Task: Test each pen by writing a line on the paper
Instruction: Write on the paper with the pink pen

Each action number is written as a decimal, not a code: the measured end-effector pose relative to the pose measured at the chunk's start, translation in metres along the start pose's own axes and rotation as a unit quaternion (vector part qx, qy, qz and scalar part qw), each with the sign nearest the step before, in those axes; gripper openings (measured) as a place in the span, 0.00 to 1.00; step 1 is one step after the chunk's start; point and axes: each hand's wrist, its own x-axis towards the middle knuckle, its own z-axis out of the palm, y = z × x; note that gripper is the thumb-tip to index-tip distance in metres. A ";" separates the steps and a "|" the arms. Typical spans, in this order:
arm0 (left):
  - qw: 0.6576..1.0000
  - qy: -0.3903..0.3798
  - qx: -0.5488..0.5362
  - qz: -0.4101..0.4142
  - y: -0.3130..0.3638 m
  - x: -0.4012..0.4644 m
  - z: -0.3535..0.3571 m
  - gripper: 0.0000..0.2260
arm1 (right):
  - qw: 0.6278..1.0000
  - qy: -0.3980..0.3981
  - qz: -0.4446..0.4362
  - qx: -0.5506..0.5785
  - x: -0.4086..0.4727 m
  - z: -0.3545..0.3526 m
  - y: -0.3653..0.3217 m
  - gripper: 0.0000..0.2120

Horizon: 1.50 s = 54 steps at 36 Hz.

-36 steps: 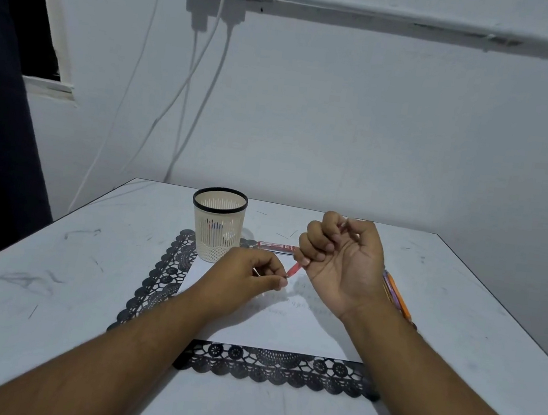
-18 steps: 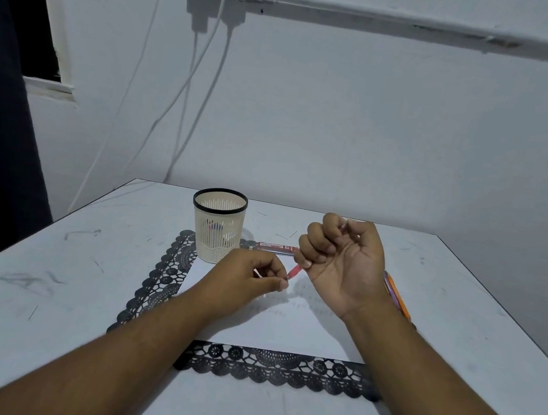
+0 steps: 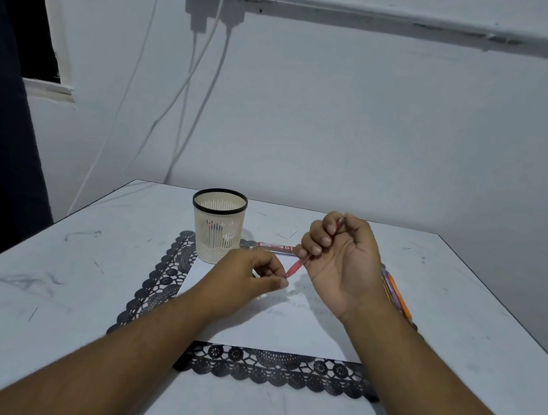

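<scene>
right hand grips slim red plastic pen | left hand pinches its lower tip, unchanged | still uncapping; white paper sheet below awaits line

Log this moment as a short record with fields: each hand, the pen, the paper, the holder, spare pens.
right hand: grips the red pen, tip end toward the left hand
left hand: pinches at the pen's lower end
paper: on the black lace mat, faint lines on it
holder: upright, beside the paper
spare pens: right of the paper
</scene>
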 end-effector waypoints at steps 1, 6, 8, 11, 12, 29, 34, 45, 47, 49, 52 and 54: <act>1.000 0.000 0.002 -0.004 0.000 0.000 0.000 0.04 | 1.000 0.001 -0.001 0.001 0.000 -0.001 0.000 0.17; 1.000 -0.006 0.004 -0.019 0.000 -0.001 -0.001 0.06 | 1.000 -0.014 -0.010 -0.011 -0.001 0.000 0.002 0.13; 0.999 -0.009 -0.017 -0.028 0.000 -0.001 0.000 0.06 | 1.000 -0.021 -0.014 -0.009 -0.001 -0.001 0.003 0.14; 0.997 -0.014 -0.063 -0.038 -0.001 0.000 0.000 0.06 | 0.999 -0.034 -0.023 -0.004 -0.001 -0.001 0.003 0.16; 0.997 -0.014 -0.072 -0.040 -0.001 0.001 0.000 0.06 | 0.999 -0.039 -0.026 -0.004 -0.001 -0.001 0.003 0.16; 0.999 -0.005 -0.035 -0.015 -0.004 0.003 0.000 0.03 | 0.999 -0.035 -0.029 -0.007 -0.002 0.000 -0.001 0.14; 1.000 -0.010 -0.027 -0.012 -0.002 0.003 0.001 0.03 | 0.999 -0.033 -0.028 -0.016 -0.002 -0.003 -0.003 0.13; 0.999 -0.012 -0.031 -0.009 -0.002 0.002 0.001 0.03 | 0.998 -0.051 -0.026 -0.010 0.000 -0.008 -0.004 0.13; 0.999 -0.014 -0.030 -0.008 -0.002 0.002 0.001 0.04 | 0.999 -0.049 -0.021 -0.009 0.000 -0.008 -0.004 0.13; 0.999 -0.013 -0.033 -0.008 -0.002 0.002 0.001 0.03 | 0.999 -0.049 -0.021 -0.001 0.000 -0.008 -0.005 0.13; 0.999 -0.013 -0.033 -0.005 -0.002 0.002 0.001 0.03 | 0.999 -0.047 -0.019 -0.001 0.000 -0.009 -0.004 0.13; 0.999 -0.016 -0.031 -0.004 -0.001 0.001 0.001 0.04 | 0.999 -0.047 -0.018 -0.006 0.000 -0.009 -0.004 0.13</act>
